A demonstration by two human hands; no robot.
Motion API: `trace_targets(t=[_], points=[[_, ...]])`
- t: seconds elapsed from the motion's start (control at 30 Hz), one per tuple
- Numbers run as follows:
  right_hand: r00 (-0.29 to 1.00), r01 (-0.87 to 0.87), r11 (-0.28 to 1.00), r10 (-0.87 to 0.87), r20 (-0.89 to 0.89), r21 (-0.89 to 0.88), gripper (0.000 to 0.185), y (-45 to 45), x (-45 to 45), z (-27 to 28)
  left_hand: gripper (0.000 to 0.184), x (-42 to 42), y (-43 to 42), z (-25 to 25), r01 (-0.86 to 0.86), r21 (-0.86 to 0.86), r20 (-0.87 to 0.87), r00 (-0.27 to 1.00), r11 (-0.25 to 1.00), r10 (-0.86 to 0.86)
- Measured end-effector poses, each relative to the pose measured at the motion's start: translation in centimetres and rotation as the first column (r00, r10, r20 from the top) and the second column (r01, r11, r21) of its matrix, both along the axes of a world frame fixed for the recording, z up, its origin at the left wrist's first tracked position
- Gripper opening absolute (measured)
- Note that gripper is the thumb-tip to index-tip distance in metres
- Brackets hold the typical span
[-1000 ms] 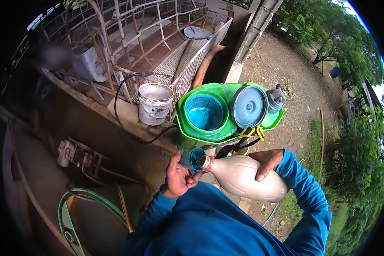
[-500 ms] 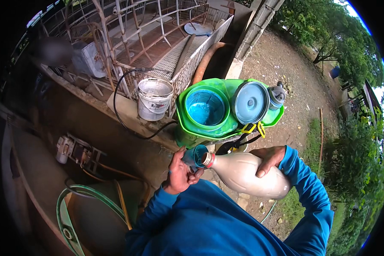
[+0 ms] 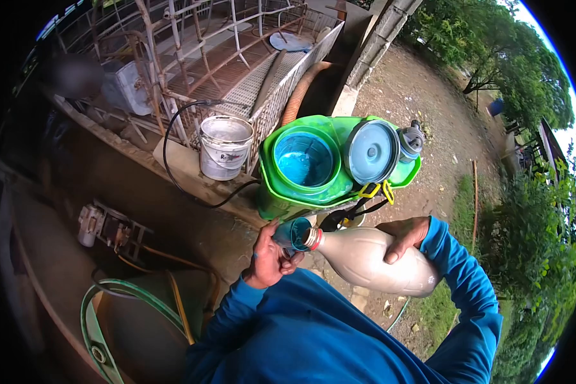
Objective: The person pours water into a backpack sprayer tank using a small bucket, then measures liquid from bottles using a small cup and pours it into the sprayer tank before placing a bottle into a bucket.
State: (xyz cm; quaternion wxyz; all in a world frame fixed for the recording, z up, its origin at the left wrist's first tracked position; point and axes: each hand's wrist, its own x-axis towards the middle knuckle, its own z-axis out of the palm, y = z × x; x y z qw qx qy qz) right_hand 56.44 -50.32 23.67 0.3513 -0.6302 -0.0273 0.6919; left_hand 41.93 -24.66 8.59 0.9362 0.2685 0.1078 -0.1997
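My left hand (image 3: 267, 259) holds a small blue cup (image 3: 292, 235), its fingers around the cup's side. Wrapped over a large plastic bottle (image 3: 377, 261) of pale liquid is my right hand (image 3: 404, 238). The bottle lies nearly sideways, its red-ringed open neck at the cup's mouth. Whether liquid is flowing cannot be made out. Just beyond the cup stands a green tank (image 3: 275, 202) with a round opening, blue inside. A round grey-blue lid (image 3: 372, 152) rests on the tank beside that opening.
A white bucket (image 3: 225, 148) stands on the ledge left of the tank, near a black hose. Behind is a metal-barred pen (image 3: 237, 61). A small motor (image 3: 109, 228) and a green-rimmed container (image 3: 96, 320) are at the lower left. Trees and bare ground lie right.
The bottle's base has swung slightly to the right, and its neck stays at the cup. The view has shifted a little, so the tank and bucket appear slightly further left.
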Motion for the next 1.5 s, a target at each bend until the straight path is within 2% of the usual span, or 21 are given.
trace_targets(t=[0.53,0.6,0.73,0.8,1.1,1.33,1.5], points=[[0.999,0.043,0.998,-0.042,0.02,-0.043,0.091,0.7,-0.4,1.3,0.066,0.1,-0.5,-1.1,0.017,0.007,-0.016,1.0,1.0,-0.017],[0.998,0.065,0.995,-0.065,0.01,-0.081,0.099,1.2,-0.6,1.8,0.066,0.2,-0.6,-1.1,0.005,-0.01,-0.03,1.0,1.0,-0.005],[0.996,0.091,0.995,-0.091,0.022,-0.036,0.09,-0.3,-0.2,0.4,0.067,0.4,-0.7,-0.9,0.001,-0.004,-0.047,0.999,1.0,-0.001],[0.999,0.017,1.0,-0.016,-0.041,0.02,0.091,-0.5,0.4,-0.4,0.071,0.3,-0.6,-1.0,0.005,0.009,-0.069,0.998,1.0,-0.004],[1.0,0.026,0.999,-0.026,-0.007,-0.039,0.09,-0.8,0.8,0.1,0.074,0.5,-0.9,-2.1,0.014,0.024,-0.069,0.998,1.0,-0.012],[1.0,-0.016,0.999,0.017,0.019,-0.031,0.089,-0.4,0.6,0.2,0.072,0.6,-1.1,-2.0,0.007,0.014,-0.059,0.998,1.0,-0.006],[0.999,0.014,1.0,-0.013,0.043,-0.026,0.09,-0.6,0.5,0.3,0.071,0.6,-1.3,-1.8,0.002,0.0,-0.085,0.996,1.0,-0.002]])
